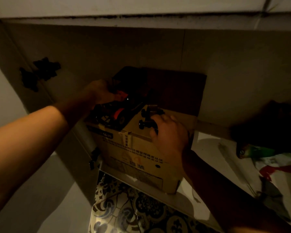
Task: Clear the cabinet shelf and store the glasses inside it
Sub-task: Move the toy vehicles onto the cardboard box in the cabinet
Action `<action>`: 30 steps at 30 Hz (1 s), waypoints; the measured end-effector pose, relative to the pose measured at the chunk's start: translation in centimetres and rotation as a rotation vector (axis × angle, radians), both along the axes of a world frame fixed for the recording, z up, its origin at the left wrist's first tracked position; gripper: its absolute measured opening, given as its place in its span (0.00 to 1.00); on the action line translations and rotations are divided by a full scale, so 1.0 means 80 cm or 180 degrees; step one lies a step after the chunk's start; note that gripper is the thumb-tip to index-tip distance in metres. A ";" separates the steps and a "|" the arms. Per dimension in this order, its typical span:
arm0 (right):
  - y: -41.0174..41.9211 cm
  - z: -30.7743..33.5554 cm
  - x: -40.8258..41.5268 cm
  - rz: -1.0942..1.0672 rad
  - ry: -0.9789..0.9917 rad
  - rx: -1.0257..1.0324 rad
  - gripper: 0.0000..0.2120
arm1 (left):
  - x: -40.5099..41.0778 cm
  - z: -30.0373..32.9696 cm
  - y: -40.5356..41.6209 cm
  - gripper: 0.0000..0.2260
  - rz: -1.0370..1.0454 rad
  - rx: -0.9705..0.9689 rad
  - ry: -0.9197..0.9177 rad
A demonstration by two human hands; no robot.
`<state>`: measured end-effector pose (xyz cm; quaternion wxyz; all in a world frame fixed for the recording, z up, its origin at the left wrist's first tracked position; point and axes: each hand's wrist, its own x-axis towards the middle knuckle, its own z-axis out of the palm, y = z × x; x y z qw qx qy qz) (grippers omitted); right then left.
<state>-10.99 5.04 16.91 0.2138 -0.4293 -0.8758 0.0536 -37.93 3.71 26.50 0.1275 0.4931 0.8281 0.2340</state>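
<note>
A printed cardboard box (134, 153) stands on the white cabinet shelf (208, 145), its front corner jutting past the shelf edge. On top of the box lie dark toy vehicles with red parts (118, 113). My left hand (99, 93) reaches over the box's far left side and touches the dark items there. My right hand (168, 132) rests on the box's right top edge, fingers curled around a small wheeled toy (147, 117). No glasses are visible. The cabinet interior is dim.
An open cabinet door with a black hinge (40, 73) stands at the left. On the shelf to the right lie a dark bundle (272, 125) and a green and red plastic bag (262, 158). Patterned floor tiles (133, 209) show below the shelf.
</note>
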 end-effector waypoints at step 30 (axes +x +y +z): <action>-0.119 0.063 0.380 -0.0936 0.0519 0.0065 0.28 | 0.327 -0.017 -0.189 0.35 -0.1119 0.1445 0.1549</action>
